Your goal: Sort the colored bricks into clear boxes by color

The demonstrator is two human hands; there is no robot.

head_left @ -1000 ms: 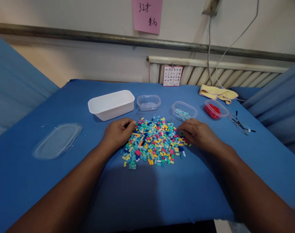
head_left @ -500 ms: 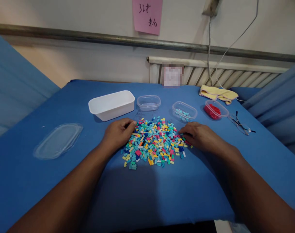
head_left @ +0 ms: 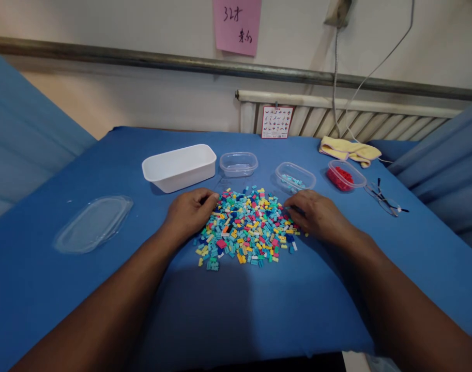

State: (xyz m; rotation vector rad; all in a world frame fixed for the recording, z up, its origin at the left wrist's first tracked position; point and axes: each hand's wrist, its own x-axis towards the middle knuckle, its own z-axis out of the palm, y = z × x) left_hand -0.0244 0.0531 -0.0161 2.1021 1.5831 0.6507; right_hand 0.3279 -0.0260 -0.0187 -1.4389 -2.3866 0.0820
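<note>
A wide pile of small toy building bricks in turquoise, yellow, pink, dark blue, green and white lies on the blue cloth. At the pile's left edge rests my left hand, its fingers curled inward and the thumb laid along them. Whatever it may hold is hidden. My right hand is at the right edge, fingers bent down to the bricks and closed together. Its fingertips touch the pile, and anything between them is too small to name. Just beyond this hand stands a clear tub with some turquoise bricks inside.
Behind the pile are a white bin and a clear tub. Red bricks fill another tub, near eyeglasses and a yellow cloth. Clear lids lie at left. A picture card hangs on the radiator.
My right hand has shifted slightly up and left along the pile's edge, its knuckles raised a little. My left hand stays in place.
</note>
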